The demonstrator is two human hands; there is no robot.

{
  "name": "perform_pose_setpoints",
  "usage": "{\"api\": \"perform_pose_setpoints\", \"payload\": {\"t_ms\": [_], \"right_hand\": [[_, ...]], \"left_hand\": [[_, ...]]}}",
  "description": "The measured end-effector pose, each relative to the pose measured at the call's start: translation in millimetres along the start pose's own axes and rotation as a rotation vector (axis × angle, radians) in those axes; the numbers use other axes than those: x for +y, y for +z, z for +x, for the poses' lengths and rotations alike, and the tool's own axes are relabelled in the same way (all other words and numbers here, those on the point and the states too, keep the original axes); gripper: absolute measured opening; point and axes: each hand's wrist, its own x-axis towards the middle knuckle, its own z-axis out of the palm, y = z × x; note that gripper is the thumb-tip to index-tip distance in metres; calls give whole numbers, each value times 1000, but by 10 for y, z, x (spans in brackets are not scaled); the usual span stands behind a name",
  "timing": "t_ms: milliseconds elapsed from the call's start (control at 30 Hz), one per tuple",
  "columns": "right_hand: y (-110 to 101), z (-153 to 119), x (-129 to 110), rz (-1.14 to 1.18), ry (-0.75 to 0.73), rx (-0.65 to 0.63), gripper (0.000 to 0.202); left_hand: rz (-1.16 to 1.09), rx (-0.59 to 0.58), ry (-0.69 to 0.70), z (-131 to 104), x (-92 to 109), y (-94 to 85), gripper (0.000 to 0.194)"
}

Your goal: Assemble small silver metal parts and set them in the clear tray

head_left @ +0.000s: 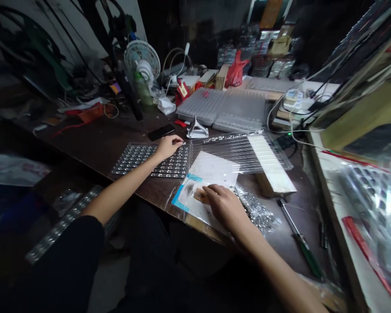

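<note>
My left hand [169, 146] is over the upper right corner of a clear tray [150, 161] filled with rows of small shiny parts. Its thumb and fingertips are pinched together; whatever lies between them is too small to name. My right hand [223, 204] rests over a white board with blue tape [187, 195], its fingers curled down beside a small brown piece [200, 195]. What those fingertips hold, if anything, is hidden. Just right of that hand lies a plastic bag of small metal parts [257, 211]. A second clear tray [228, 152], mostly unfilled, sits behind, with a white strip [270, 165] across it.
A green-handled screwdriver [304, 250] lies at the right. Behind the trays are a black phone [161, 132], a white plastic bracket [197, 129], stacked clear trays [221, 108] and a fan [142, 61]. A white ledge [348, 243] borders the right side.
</note>
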Motion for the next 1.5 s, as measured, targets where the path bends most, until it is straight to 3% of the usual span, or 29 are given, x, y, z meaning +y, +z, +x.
{"api": "perform_pose_setpoints", "payload": {"t_ms": [167, 400, 500, 700, 867, 967, 1033, 1167, 1267, 1367, 1500], "right_hand": [[-172, -82, 191, 39, 73, 61, 28], [-358, -224, 278, 102, 181, -206, 15], [-356, -224, 246, 123, 187, -246, 17], [-325, -185, 222, 220, 176, -243, 25], [-318, -175, 296, 319, 144, -146, 20], [-302, -181, 367, 403, 134, -5, 23], [-284, -181, 393, 448, 119, 84, 27], [-247, -155, 354, 504, 98, 146, 34], [-218, -118, 300, 530, 109, 113, 32], [-183, -86, 287, 516, 165, 71, 20], [-129, -55, 307, 486, 245, 53, 12]], "left_hand": [[107, -114, -8, 311, -129, 87, 13], [257, -155, 9, 381, -227, -28, 25], [277, -135, 53, 414, -79, 33, 31], [220, -106, 187, 588, 458, 445, 27], [169, -82, 205, 644, 675, 601, 12], [13, -17, 207, 429, 715, 511, 10], [-140, 1, 226, 110, 762, 392, 10], [-280, -165, 237, -786, 859, 177, 10], [-370, -249, 158, -1316, 843, 171, 10], [-443, -250, 106, -1525, 793, 260, 10], [-447, -253, 139, -1521, 773, 331, 8]]}}
